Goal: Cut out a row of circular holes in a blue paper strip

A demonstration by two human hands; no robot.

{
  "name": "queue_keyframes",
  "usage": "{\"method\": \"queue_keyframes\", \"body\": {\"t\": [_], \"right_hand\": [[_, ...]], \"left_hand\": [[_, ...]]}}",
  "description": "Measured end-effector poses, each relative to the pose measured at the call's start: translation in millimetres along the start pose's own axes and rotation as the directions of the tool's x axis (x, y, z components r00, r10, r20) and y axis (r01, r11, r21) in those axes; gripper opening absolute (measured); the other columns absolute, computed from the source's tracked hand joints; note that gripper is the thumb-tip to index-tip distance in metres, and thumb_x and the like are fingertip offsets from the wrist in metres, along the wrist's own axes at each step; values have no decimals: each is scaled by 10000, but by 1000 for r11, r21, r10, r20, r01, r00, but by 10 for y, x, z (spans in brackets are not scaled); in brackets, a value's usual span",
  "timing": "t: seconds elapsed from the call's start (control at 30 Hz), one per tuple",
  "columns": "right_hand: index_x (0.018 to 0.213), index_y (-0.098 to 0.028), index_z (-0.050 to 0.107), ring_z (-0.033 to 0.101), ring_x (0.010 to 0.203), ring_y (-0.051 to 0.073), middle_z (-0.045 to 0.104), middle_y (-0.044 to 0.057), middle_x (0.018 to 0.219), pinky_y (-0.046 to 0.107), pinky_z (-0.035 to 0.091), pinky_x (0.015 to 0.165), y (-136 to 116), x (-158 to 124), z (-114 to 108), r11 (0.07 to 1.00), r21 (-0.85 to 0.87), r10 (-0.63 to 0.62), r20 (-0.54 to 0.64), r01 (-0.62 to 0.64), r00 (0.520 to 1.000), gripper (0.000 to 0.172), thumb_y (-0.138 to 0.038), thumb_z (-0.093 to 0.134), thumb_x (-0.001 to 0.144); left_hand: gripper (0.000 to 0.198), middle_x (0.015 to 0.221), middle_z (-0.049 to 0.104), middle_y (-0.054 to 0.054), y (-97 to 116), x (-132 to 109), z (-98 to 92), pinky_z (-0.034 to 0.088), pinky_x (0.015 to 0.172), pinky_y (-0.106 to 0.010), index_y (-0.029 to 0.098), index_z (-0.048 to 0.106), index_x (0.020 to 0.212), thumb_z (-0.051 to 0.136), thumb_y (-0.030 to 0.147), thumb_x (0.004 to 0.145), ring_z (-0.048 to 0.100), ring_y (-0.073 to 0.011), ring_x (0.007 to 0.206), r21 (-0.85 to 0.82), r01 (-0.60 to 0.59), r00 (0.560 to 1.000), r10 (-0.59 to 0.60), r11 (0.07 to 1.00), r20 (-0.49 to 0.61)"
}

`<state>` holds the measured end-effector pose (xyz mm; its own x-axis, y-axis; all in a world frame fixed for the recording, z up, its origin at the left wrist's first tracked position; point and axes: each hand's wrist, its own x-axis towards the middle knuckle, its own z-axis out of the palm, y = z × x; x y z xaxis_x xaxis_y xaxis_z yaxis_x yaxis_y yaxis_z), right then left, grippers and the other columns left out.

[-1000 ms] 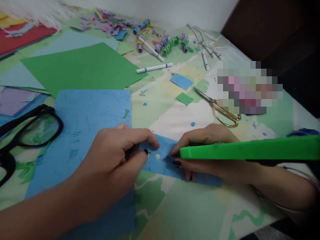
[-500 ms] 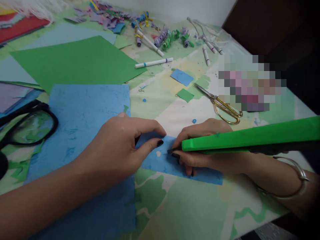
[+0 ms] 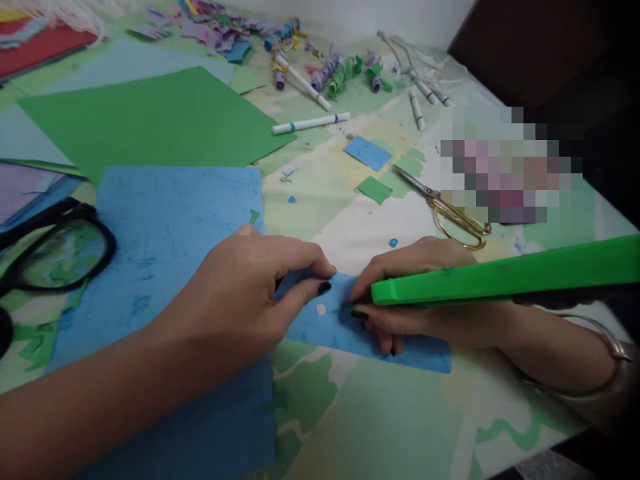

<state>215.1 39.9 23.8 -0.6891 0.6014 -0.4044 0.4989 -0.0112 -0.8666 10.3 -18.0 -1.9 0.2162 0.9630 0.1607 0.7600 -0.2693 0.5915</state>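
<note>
A small blue paper strip with a pale round hole lies under both hands, slightly tilted. My left hand is at its left part, thumb and index finger closed together at the upper edge, pinching the paper. My right hand is closed around a long bright green tool with a black underside. Its dark tip end is between my thumb and index finger near the hole; its exact kind is unclear. Beneath my left forearm is a large blue sheet.
Gold-handled scissors lie beyond my right hand. White markers, blue and green paper pieces and small blue bits are scattered around. Black-framed glasses rest at left, a green sheet behind. A pixelated patch covers something at right.
The whole view has shifted slightly, so most things appear a little further right. Both hands keep nearly the same pose on the blue paper strip.
</note>
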Motion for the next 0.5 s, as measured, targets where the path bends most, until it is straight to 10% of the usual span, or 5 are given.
{"method": "queue_keyframes", "body": {"t": [0.5], "right_hand": [[735, -187, 684, 640, 411, 93, 663, -38, 498, 128, 524, 429, 48, 6, 17, 994, -59, -93, -34, 91, 995, 57, -195, 674, 790]], "left_hand": [[141, 794, 745, 83, -4, 23, 14, 336, 739, -364, 288, 682, 829, 551, 244, 802, 659, -175, 721, -12, 8, 1000, -8, 1000, 28]]}}
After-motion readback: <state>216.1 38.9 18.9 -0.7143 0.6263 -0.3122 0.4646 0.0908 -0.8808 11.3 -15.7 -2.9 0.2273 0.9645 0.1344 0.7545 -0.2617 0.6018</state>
